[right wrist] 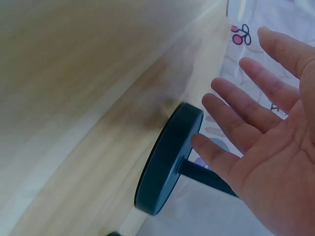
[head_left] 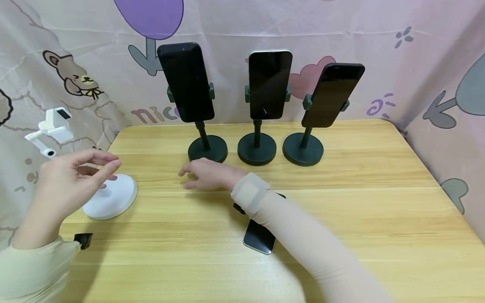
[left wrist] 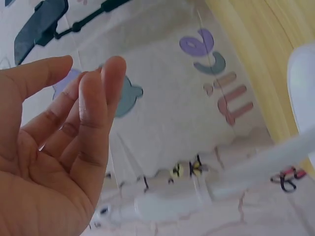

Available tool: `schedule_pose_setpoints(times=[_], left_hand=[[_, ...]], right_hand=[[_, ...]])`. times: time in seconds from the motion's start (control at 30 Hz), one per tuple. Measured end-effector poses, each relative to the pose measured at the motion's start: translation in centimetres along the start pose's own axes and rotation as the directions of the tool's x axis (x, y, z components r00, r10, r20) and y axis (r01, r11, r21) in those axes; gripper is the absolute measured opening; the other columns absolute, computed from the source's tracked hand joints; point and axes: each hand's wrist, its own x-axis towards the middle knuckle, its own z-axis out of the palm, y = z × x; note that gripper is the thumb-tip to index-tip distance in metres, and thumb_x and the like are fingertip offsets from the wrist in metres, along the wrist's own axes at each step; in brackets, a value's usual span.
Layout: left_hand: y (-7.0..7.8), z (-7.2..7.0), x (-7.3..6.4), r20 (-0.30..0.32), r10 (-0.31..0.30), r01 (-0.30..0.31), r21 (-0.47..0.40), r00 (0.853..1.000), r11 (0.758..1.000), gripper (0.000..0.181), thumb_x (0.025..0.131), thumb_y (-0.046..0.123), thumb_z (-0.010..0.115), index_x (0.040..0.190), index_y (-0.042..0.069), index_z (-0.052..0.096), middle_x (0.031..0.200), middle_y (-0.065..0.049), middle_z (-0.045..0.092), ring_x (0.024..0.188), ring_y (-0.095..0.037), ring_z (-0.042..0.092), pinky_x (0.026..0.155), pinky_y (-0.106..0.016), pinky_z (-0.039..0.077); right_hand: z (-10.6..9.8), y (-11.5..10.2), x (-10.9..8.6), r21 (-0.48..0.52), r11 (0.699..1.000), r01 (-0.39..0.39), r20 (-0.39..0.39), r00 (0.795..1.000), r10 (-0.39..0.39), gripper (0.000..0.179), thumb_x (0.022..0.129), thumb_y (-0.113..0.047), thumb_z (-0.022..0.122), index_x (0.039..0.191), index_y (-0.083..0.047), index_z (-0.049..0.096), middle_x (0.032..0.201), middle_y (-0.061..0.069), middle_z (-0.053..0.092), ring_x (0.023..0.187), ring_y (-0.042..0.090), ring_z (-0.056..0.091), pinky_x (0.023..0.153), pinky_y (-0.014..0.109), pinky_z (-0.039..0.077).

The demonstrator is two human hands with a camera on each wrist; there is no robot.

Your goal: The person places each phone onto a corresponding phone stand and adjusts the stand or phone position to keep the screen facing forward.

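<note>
My left hand (head_left: 72, 176) is raised at the left, beside the white stand (head_left: 119, 195), overlapping its round base in the head view. Its fingers are loosely bent, with a gap to the thumb and nothing held, as the left wrist view confirms. My right hand (head_left: 212, 174) reaches across the table with fingers spread and empty. Its fingertips are close to the dark green base (head_left: 210, 147) of the leftmost phone stand; that base (right wrist: 170, 162) stands beside the fingers in the right wrist view. A phone (head_left: 259, 237) lies flat under my right forearm, partly hidden by the sleeve.
Three dark green stands line the back of the table, each bearing a phone: a large black one (head_left: 186, 82), a silver-edged one (head_left: 270, 84) and a tilted dark one (head_left: 334, 94). A patterned curtain (head_left: 227, 25) hangs behind them. The wooden table (head_left: 379, 210) stretches right.
</note>
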Motion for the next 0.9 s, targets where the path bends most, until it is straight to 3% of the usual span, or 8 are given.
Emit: schedule_pose_setpoints(times=[0.13,0.27,0.5,0.67,0.9], left_hand=[[-1.4,-1.3,-0.6,-0.002,-0.042,0.042,-0.015,0.999,0.999,0.011,0.098,0.025,0.081,0.097,0.014,0.08,0.067,0.037,0.068,0.054,0.012,0.065,0.05,-0.013,0.045],[-2.5,-2.5,-1.1,0.025,-0.139,0.14,-0.079,0.99,0.987,0.014,0.1,0.026,0.078,0.086,0.024,0.078,0.063,0.028,0.07,0.055,0.009,0.066,0.053,-0.009,0.049],[-4.5,-3.2,-1.7,-0.034,-0.191,0.179,-0.22,0.981,0.959,0.048,0.101,0.008,0.071,0.07,0.046,0.068,0.057,0.029,0.064,0.049,0.011,0.061,0.048,-0.006,0.048],[-5.5,-3.3,-1.5,-0.041,-0.281,0.254,-0.317,0.959,0.914,0.039,0.101,0.008,0.072,0.077,0.039,0.064,0.062,0.027,0.063,0.05,0.011,0.063,0.048,-0.007,0.05],[-6.9,-2.8,-1.1,-0.058,-0.305,0.266,-0.353,0.951,0.897,0.027,0.099,0.004,0.073,0.094,0.022,0.054,0.074,0.027,0.061,0.052,0.011,0.065,0.05,-0.009,0.053]], right_hand=[[0.4,-0.4,0.5,0.001,1.0,0.01,0.003,1.0,-0.01,0.047,0.109,-0.031,0.065,0.152,-0.013,0.06,0.157,0.0,0.059,0.145,0.014,0.054,0.125,0.026,0.041],[0.7,-0.9,0.9,0.003,1.0,0.008,0.011,1.0,-0.008,0.047,0.11,-0.031,0.064,0.152,-0.013,0.059,0.157,0.001,0.059,0.144,0.014,0.055,0.124,0.025,0.042],[1.6,-1.5,2.2,-0.034,0.999,0.01,0.035,0.999,-0.008,0.047,0.11,-0.033,0.062,0.153,-0.015,0.058,0.158,-0.002,0.058,0.139,0.01,0.055,0.122,0.02,0.041],[2.1,-2.1,2.8,-0.088,0.995,0.036,0.052,0.998,-0.032,0.048,0.111,-0.034,0.061,0.154,-0.015,0.057,0.158,-0.002,0.058,0.141,0.009,0.055,0.121,0.019,0.04],[2.8,-3.2,3.8,-0.138,0.99,0.038,0.078,0.997,-0.028,0.051,0.11,-0.038,0.062,0.156,-0.018,0.055,0.16,-0.005,0.056,0.149,0.008,0.05,0.124,0.016,0.035]])
